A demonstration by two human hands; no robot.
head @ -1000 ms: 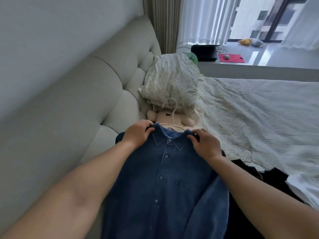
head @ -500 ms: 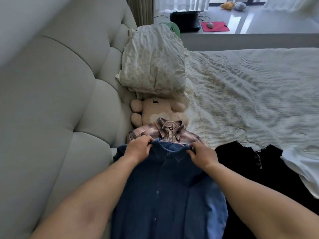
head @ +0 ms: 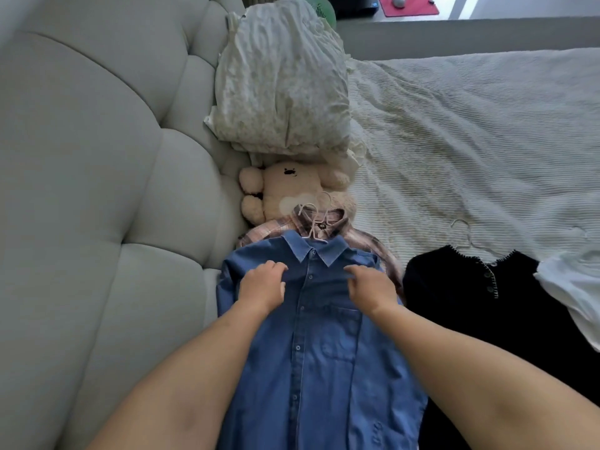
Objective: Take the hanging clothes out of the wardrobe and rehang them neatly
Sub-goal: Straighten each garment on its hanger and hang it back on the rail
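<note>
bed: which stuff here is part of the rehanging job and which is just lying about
Job:
- blue denim shirt, both hands on its chest: left hand, right hand
- plaid shirt on a white hanger
- black garment
- white garment

Lying about:
- teddy bear
- pillow
- bedspread

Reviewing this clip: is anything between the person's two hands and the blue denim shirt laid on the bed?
Nothing visible. The left hand and right hand rest directly on the chest of the blue denim button-up shirt, either side of its placket. The shirt lies uppermost, over the pink plaid shirt; the black knit garment lies beside it.
</note>
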